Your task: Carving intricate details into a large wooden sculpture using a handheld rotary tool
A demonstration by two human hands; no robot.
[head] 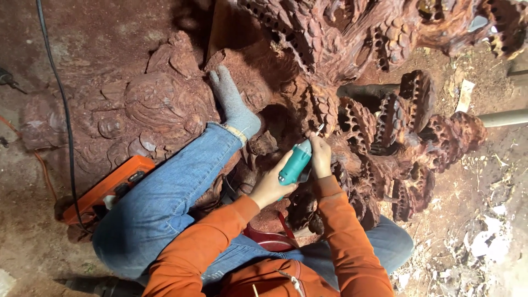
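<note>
A huge reddish-brown wood carving (352,71) filled most of the view, its surface cut into scales, round bosses and many honeycomb-like pods full of holes. Its top and right parts ran off the frame, and deep shadow hid the hollows near its middle.

A person sat against the carving, seen from above: two orange sleeves, blue jeans, and one grey-socked foot (234,104) braced on the wood. The other foot was out of sight.

One orange case (107,187) lay left of the carving's base, partly covered by the person's knee. One black cable (60,104) ran down past it from the top edge. Two pale pipes (503,117) lay right of the carving, both cut off at the frame. White scraps (484,242) littered the ground at lower right, too small to identify.

One teal rotary tool (296,162) sat at the carving's centre, its long axis running from lower left to upper right, its thin bit pointing up and right into the wood. The bit's tip was hard to make out.

The left hand (270,184) was closed around the tool's rear body. The right hand (320,157) was curled about its front end, fingers gripping near the bit.
</note>
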